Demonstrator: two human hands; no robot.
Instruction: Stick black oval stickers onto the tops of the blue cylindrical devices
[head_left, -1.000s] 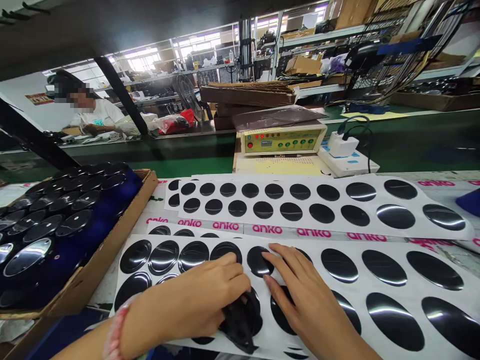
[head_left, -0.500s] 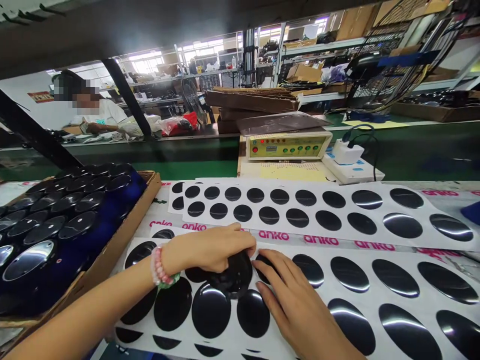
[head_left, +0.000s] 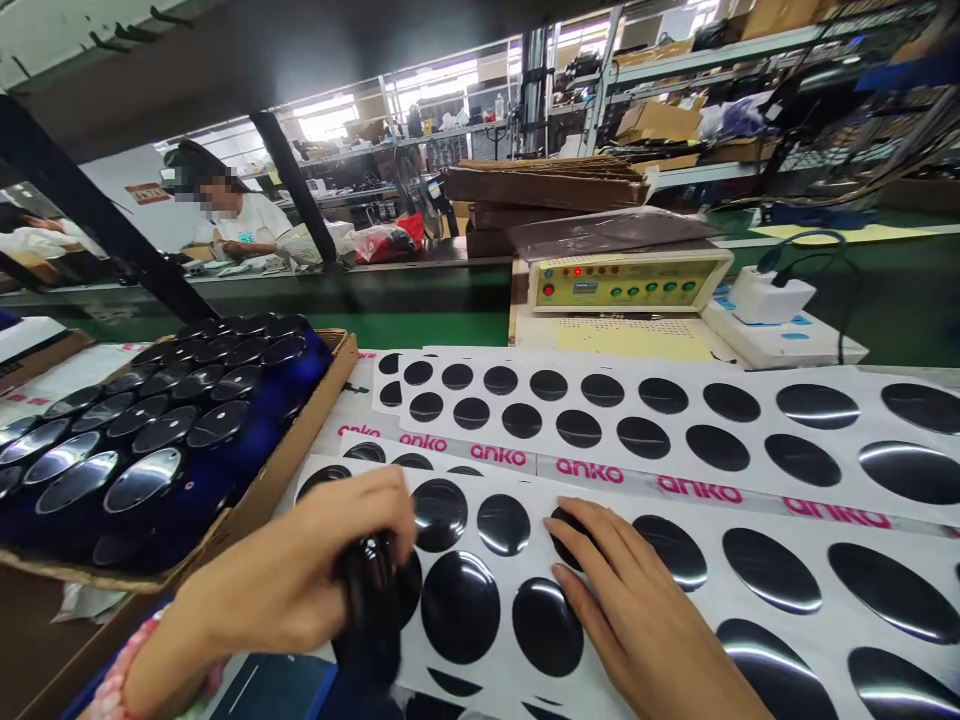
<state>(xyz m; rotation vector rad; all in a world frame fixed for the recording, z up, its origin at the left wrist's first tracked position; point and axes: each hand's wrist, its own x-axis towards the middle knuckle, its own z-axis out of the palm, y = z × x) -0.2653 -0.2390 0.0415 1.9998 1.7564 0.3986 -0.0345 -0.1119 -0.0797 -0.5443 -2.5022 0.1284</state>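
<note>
My left hand [head_left: 330, 560] is closed around a dark, glossy, rounded piece [head_left: 369, 610], blurred by motion; its exact kind I cannot make out. It hangs over the left end of a white sheet [head_left: 517, 578] that bears rows of glossy black discs, like stickers. One such disc [head_left: 460, 607] lies just right of that hand. Fingers stretched out, my right hand [head_left: 630, 590] rests on the same sheet, its fingertips partly covering a disc [head_left: 571, 535]. A pink bead bracelet [head_left: 131, 665] circles my left wrist.
A cardboard tray [head_left: 330, 395] at left holds several dark blue pieces with shiny black tops [head_left: 217, 424]. Farther back lie more disc sheets [head_left: 679, 460], a control box [head_left: 630, 285] and a plugged-in white adapter [head_left: 772, 295]. Another person [head_left: 255, 220] sits across the line.
My left hand has lifted off the sheet's middle and moved left and nearer to me with the dark piece. The right hand stays on the sheet. The camera view has turned slightly left.
</note>
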